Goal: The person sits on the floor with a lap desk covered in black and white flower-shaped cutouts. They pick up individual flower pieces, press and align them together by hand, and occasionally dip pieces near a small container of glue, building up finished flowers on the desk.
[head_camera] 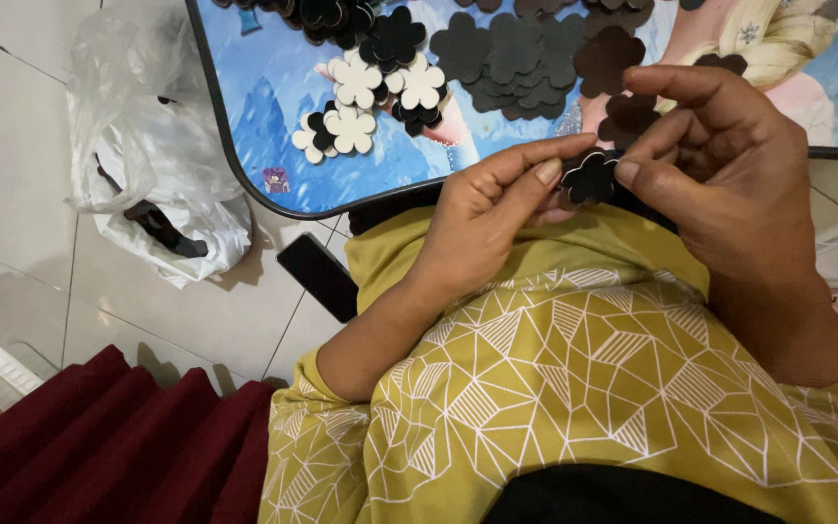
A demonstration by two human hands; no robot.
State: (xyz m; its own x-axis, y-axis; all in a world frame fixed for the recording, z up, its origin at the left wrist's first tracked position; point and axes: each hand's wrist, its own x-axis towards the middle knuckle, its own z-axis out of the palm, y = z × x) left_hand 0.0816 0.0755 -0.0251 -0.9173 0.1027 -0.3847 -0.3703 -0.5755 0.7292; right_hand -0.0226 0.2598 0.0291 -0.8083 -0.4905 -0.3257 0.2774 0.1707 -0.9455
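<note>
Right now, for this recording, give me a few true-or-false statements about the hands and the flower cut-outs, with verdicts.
1. Both hands pinch one black flower cut-out. True: the left hand and right hand hold it together.
2. The cut-out is held above the tray. False: it is held in front of the blue tray, over the lap.
3. White flower cut-outs lie on the tray. True.
4. The plastic bag sits on the tray. False: it lies on the tiled floor beside it.

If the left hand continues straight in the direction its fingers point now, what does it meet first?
The left hand points toward the right hand. It would first meet the black flower-shaped piece that both hands already pinch, and probably the right hand's fingertips just behind it.
</note>
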